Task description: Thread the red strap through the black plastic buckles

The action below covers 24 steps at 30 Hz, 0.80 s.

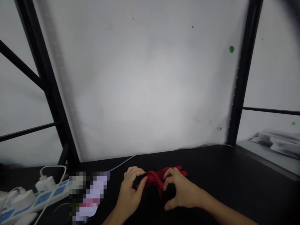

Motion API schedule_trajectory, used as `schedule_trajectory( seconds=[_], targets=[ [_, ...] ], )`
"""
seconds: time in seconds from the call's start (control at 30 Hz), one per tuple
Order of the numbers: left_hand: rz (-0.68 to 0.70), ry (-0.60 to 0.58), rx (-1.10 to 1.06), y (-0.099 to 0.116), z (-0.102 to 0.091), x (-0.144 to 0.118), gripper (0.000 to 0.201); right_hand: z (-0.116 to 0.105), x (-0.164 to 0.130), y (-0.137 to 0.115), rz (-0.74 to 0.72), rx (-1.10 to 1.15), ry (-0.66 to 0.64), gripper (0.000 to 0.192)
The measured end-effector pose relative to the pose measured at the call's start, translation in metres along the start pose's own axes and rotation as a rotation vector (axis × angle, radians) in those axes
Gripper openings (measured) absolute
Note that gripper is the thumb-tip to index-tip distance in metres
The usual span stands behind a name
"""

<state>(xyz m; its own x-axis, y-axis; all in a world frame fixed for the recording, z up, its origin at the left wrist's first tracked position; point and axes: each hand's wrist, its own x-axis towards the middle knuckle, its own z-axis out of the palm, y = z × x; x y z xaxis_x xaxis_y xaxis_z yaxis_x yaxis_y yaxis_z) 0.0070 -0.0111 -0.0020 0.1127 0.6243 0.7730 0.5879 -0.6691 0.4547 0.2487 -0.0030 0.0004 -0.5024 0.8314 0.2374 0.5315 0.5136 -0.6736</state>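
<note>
A bundle of flat red fabric strips [152,178], like ribbon or webbing, lies on the black tabletop between my hands. One strip loops over the bundle and hangs toward me. My left hand [131,189] closes on the bundle's left end, thumb and fingers pinching a strip there. On the other side, my right hand [179,190] is curved, its thumb well apart from the fingers. Its fingertips are close to the looped strip; whether they touch it I cannot tell. The far right end of the bundle sticks out behind my right hand.
A white power strip [50,196] with chargers and cables stands at the left. Beside it lies a pixelated, pale purple item [93,190]. A thin cable [124,162] runs along the back edge by the white panel [152,93]. Black frame posts rise on both sides.
</note>
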Motion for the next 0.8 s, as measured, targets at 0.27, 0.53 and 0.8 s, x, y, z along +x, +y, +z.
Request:
schedule_trajectory(
  seconds=[0.27, 0.53, 0.8],
  targets=[
    [-0.012, -0.095, -0.239, 0.015, 0.005, -0.004, 0.011, -0.007, 0.004, -0.006, -0.155, 0.227, -0.058, 0.036],
    [0.168, -0.36, -0.226, 0.029, 0.005, -0.007, 0.03, 0.009, 0.02, -0.012, -0.004, 0.871, 0.185, 0.037],
    [0.255, -0.538, 0.122, 0.016, -0.012, -0.008, 0.042, -0.048, 0.083, -0.002, -0.054, 0.357, 0.168, 0.03]
  ],
)
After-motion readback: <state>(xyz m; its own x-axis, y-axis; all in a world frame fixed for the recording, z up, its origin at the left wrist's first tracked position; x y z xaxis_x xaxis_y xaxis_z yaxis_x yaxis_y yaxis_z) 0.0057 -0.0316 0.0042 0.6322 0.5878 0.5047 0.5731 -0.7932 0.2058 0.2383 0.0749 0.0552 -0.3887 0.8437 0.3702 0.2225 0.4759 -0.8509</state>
